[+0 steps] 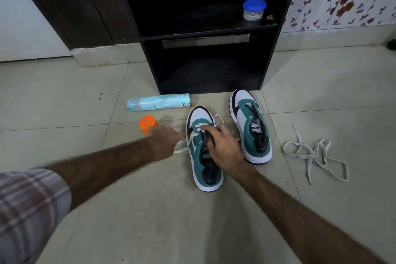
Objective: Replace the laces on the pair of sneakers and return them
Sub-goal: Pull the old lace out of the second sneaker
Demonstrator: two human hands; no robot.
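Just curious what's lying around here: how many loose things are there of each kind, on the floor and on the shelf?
Sneakers: 2
White laces: 2
Spray can: 1
Orange cap: 1
Blue-lidded jar: 1
Total: 7

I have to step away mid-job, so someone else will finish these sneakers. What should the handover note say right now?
Left hand: grips one end of the white lace, pulled out to the side.
Right hand: fingers curled on the near sneaker at its tongue and eyelets.
Far sneaker: on the floor beside it, hardly laced.
Loose lace: lying on the tiles to the right.
Done: near sneaker's lowest eyelets threaded.
Left: finish both, then put them back in the dark cabinet.
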